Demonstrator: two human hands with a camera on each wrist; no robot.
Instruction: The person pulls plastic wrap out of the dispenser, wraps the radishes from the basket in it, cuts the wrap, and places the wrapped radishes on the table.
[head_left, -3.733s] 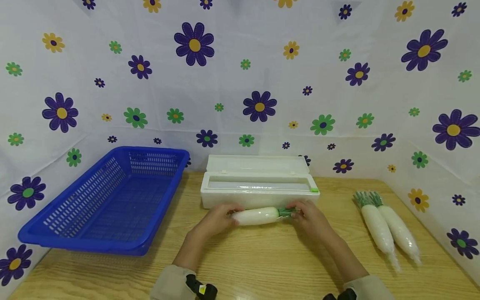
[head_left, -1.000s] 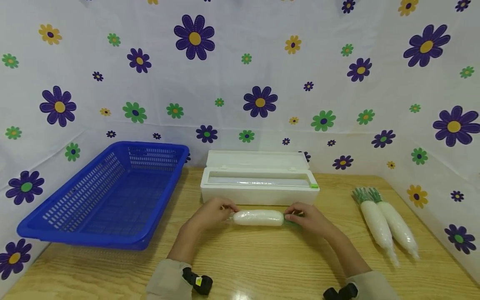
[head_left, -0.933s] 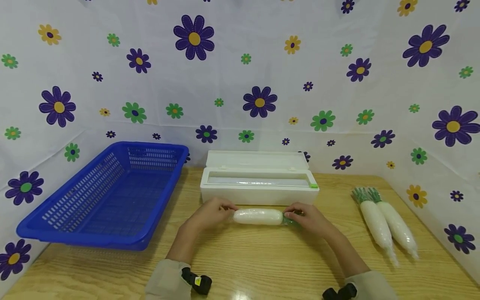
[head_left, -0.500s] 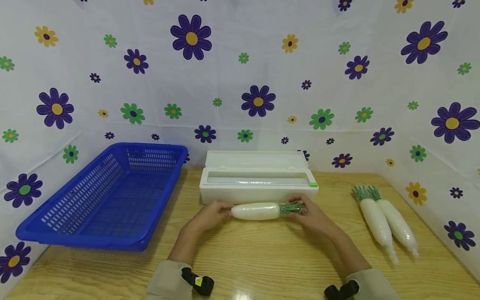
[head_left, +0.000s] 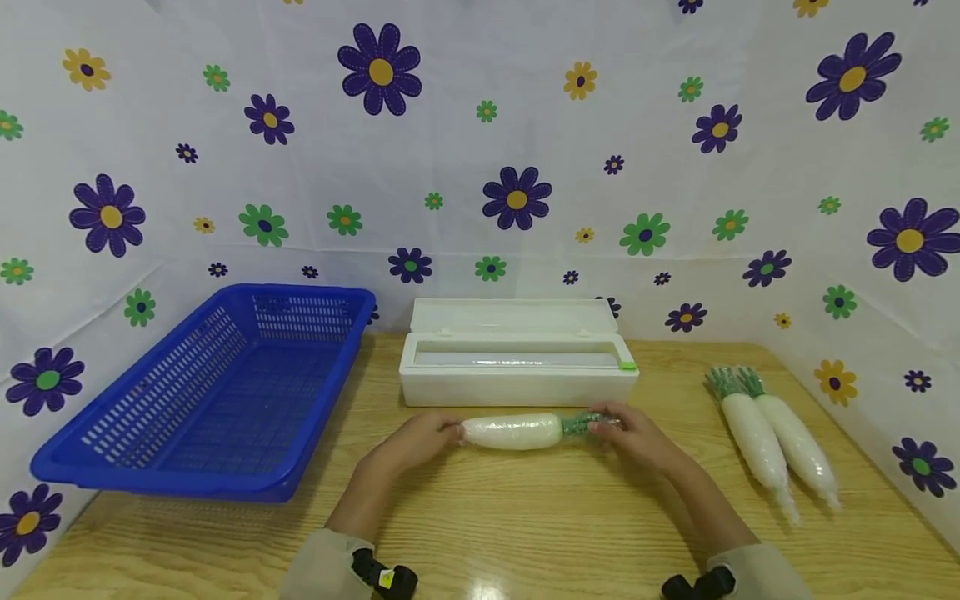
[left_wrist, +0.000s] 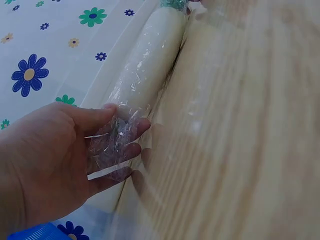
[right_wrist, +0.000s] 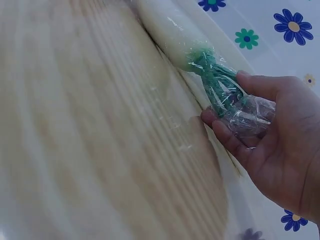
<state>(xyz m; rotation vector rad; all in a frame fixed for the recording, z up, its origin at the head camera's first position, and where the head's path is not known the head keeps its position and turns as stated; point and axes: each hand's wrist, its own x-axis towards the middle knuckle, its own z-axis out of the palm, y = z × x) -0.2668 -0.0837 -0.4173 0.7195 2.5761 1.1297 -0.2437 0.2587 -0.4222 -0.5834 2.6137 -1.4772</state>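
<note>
A white radish [head_left: 517,432] with green tops, wrapped in clear plastic film, lies sideways just in front of a white cling film box [head_left: 517,387]. My left hand [head_left: 420,437] holds its root end; in the left wrist view the thumb and fingers pinch the loose, crumpled film [left_wrist: 116,137] there. At the other end my right hand [head_left: 633,433] grips the leafy end. The right wrist view shows the green tops [right_wrist: 220,87] and gathered film [right_wrist: 252,117] between thumb and fingers. The box's lid [head_left: 513,316] stands raised, showing a film roll [head_left: 517,360] inside.
On the left stands a blue perforated basket [head_left: 255,481]. Two more film-wrapped radishes [head_left: 753,433] lie side by side at the right of the wooden table [head_left: 517,525]. A flowered cloth [head_left: 450,150] encloses the back and sides.
The radish has turned in its film between the hands, its green tops coming back into sight. Both hands have drawn slightly outward to the film ends. Basket, box and other radishes stay put.
</note>
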